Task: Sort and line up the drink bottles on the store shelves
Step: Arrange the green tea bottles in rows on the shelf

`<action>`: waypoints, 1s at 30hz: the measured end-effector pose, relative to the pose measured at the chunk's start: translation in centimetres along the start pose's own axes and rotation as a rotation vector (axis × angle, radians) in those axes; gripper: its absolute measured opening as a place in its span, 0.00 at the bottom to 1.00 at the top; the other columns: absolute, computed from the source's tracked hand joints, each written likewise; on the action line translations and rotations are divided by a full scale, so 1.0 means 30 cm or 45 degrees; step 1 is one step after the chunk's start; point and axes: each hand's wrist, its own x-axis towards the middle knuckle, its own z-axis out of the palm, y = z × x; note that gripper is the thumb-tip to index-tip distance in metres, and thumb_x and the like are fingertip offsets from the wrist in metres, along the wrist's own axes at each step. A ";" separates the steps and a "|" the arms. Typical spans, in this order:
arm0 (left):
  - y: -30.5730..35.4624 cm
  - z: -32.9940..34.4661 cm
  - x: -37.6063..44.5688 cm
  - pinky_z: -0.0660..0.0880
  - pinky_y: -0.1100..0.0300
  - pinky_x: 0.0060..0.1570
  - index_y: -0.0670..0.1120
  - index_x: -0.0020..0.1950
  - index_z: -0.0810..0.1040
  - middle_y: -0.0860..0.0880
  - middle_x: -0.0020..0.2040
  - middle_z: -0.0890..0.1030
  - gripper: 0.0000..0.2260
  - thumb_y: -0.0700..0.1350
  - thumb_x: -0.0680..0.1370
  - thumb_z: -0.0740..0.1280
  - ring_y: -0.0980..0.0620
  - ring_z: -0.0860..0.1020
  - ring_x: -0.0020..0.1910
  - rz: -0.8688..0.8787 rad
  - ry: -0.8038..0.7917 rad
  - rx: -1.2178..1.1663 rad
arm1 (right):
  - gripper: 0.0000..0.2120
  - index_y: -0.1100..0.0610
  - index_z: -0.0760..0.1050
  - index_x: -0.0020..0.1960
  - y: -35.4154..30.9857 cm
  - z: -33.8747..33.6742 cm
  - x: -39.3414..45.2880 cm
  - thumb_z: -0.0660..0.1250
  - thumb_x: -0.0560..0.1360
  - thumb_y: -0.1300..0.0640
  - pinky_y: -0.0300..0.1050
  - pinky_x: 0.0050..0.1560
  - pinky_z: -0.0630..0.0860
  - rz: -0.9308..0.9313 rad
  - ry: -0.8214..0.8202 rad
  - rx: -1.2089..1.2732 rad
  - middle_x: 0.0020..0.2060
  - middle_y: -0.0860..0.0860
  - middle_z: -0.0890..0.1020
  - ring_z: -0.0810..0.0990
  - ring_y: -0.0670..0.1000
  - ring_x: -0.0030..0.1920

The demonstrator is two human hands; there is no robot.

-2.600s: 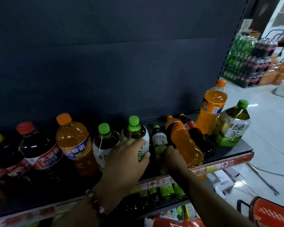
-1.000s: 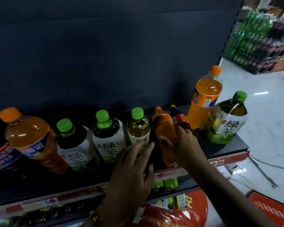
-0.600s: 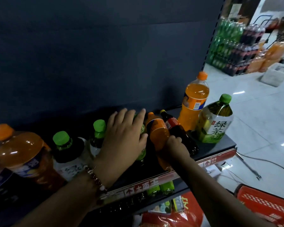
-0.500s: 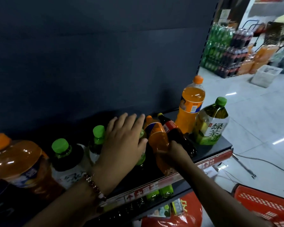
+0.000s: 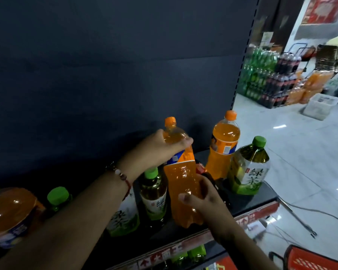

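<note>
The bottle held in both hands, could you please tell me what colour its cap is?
Orange, like the drink inside the bottle; the head view shows its cap.

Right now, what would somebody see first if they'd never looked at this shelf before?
Probably the orange soda bottle in the middle, gripped by both hands: the left hand up at its neck, the right hand low on its body. To its right on the shelf stand another orange bottle and a green tea bottle.

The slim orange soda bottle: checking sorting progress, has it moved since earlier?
Yes. The slim orange soda bottle, earlier leaning low, now stands raised in both hands, its cap near the height of the upright orange bottle beside it.
</note>
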 end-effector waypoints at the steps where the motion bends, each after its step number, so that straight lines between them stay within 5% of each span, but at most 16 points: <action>1: 0.008 0.008 0.010 0.75 0.55 0.50 0.53 0.66 0.70 0.52 0.58 0.79 0.36 0.73 0.66 0.68 0.54 0.78 0.54 0.010 0.034 -0.010 | 0.27 0.38 0.68 0.58 -0.004 0.002 0.008 0.76 0.69 0.58 0.35 0.38 0.78 -0.053 -0.009 -0.032 0.53 0.41 0.79 0.82 0.40 0.47; 4: 0.028 0.035 0.014 0.71 0.61 0.40 0.54 0.65 0.67 0.55 0.56 0.76 0.33 0.67 0.67 0.72 0.56 0.76 0.52 0.046 0.195 -0.059 | 0.35 0.37 0.64 0.61 0.014 -0.015 0.045 0.80 0.65 0.58 0.35 0.47 0.77 -0.224 0.037 -0.220 0.60 0.39 0.73 0.76 0.39 0.58; 8: 0.046 0.055 0.016 0.79 0.53 0.51 0.57 0.63 0.70 0.56 0.55 0.79 0.35 0.63 0.61 0.78 0.57 0.80 0.53 0.154 0.205 -0.125 | 0.41 0.35 0.57 0.63 0.007 -0.081 0.094 0.81 0.64 0.52 0.22 0.49 0.69 -0.355 -0.010 -0.490 0.59 0.29 0.61 0.63 0.23 0.57; 10: 0.052 0.066 0.002 0.78 0.57 0.51 0.60 0.61 0.70 0.57 0.54 0.80 0.30 0.58 0.63 0.79 0.59 0.80 0.52 0.209 0.184 -0.124 | 0.43 0.38 0.58 0.67 -0.010 -0.119 0.127 0.81 0.61 0.46 0.27 0.54 0.71 -0.302 -0.172 -0.499 0.63 0.35 0.67 0.69 0.31 0.61; 13: 0.070 0.084 -0.032 0.75 0.63 0.50 0.66 0.62 0.64 0.62 0.57 0.75 0.32 0.53 0.66 0.79 0.62 0.76 0.55 0.284 0.123 0.018 | 0.34 0.41 0.63 0.65 -0.047 -0.158 0.184 0.77 0.67 0.55 0.39 0.57 0.77 -0.188 -0.385 -0.489 0.60 0.40 0.75 0.76 0.45 0.63; 17: 0.059 0.079 -0.056 0.75 0.59 0.57 0.68 0.66 0.62 0.65 0.60 0.73 0.37 0.58 0.65 0.79 0.63 0.74 0.58 0.249 0.062 0.210 | 0.33 0.49 0.63 0.70 -0.046 -0.167 0.252 0.76 0.70 0.57 0.47 0.66 0.73 -0.276 -0.343 -0.835 0.64 0.48 0.75 0.74 0.49 0.66; 21: 0.030 0.064 -0.061 0.65 0.55 0.66 0.61 0.72 0.62 0.61 0.66 0.68 0.39 0.64 0.65 0.75 0.58 0.66 0.66 0.211 0.195 0.606 | 0.28 0.40 0.65 0.57 0.012 -0.154 0.252 0.79 0.67 0.54 0.35 0.47 0.78 -0.363 -0.214 -0.786 0.53 0.40 0.78 0.78 0.39 0.52; 23: 0.012 0.085 -0.065 0.57 0.56 0.71 0.57 0.76 0.57 0.58 0.68 0.69 0.43 0.66 0.67 0.73 0.55 0.64 0.69 0.209 0.291 0.760 | 0.28 0.42 0.68 0.56 0.035 -0.140 0.241 0.80 0.62 0.48 0.38 0.45 0.80 -0.326 -0.131 -0.773 0.50 0.41 0.79 0.79 0.41 0.51; 25: 0.004 0.110 -0.074 0.46 0.59 0.72 0.58 0.79 0.43 0.56 0.72 0.68 0.51 0.65 0.68 0.73 0.53 0.61 0.73 0.190 0.321 0.729 | 0.34 0.44 0.71 0.59 0.060 -0.135 0.240 0.78 0.57 0.38 0.47 0.48 0.82 -0.322 -0.077 -0.826 0.53 0.43 0.81 0.80 0.44 0.53; 27: -0.003 0.126 -0.085 0.41 0.61 0.70 0.62 0.74 0.29 0.56 0.74 0.67 0.56 0.63 0.69 0.73 0.53 0.58 0.74 0.200 0.351 0.670 | 0.34 0.45 0.70 0.62 0.083 -0.139 0.231 0.79 0.60 0.39 0.48 0.48 0.82 -0.359 -0.093 -0.870 0.57 0.46 0.80 0.81 0.47 0.54; 30: -0.027 0.134 -0.094 0.42 0.59 0.73 0.67 0.73 0.29 0.53 0.76 0.65 0.54 0.64 0.69 0.72 0.54 0.59 0.75 0.323 0.414 0.779 | 0.40 0.45 0.66 0.66 0.115 -0.131 0.231 0.76 0.60 0.32 0.51 0.53 0.81 -0.366 -0.095 -0.967 0.61 0.47 0.76 0.77 0.50 0.60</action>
